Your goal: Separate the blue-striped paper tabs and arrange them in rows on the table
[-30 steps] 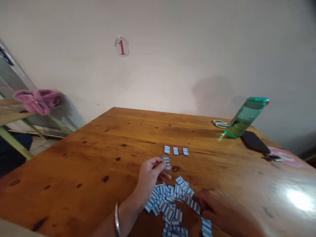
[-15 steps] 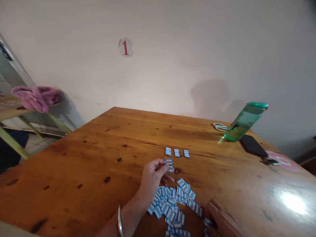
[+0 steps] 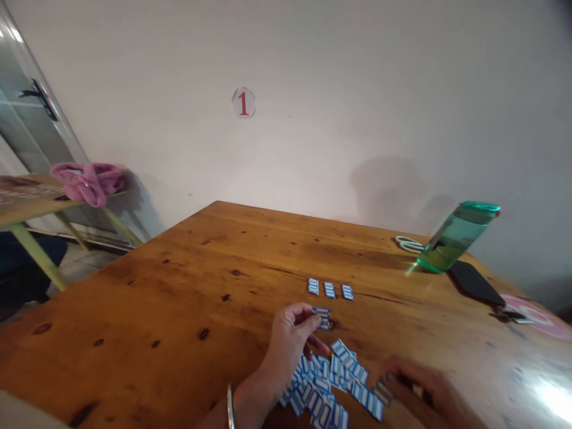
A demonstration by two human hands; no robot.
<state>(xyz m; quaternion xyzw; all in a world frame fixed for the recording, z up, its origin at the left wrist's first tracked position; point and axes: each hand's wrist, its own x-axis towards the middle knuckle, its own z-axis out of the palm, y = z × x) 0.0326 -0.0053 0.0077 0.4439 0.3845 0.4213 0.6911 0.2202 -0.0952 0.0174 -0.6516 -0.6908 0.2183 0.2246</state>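
Observation:
My left hand point(image 3: 292, 336) is closed, pinching a small blue-and-white card point(image 3: 322, 319) with striped bars between thumb and fingers, just above the table. Below it lies a loose pile of similar blue-and-white cards point(image 3: 319, 387), overlapping at many angles and partly hidden by my left wrist. My right hand point(image 3: 424, 393), smeared by motion, is to the right of the pile. At its fingertips is a blurred striped card point(image 3: 382, 392), which it appears to grip. Beyond my left hand, three small cards point(image 3: 329, 290) lie apart in a row.
The wooden table point(image 3: 196, 268) meets a white wall. On its right side are a tilted green bottle point(image 3: 458, 237), a black phone point(image 3: 476, 285), a white cable point(image 3: 409, 243) and a pink round mat point(image 3: 543, 316). A pink cloth point(image 3: 89, 182) rests on another table at left.
The view has shifted, so everything appears lower and further right. My right hand has moved slightly up and away from the pile with the striped card. My left hand keeps its pinch.

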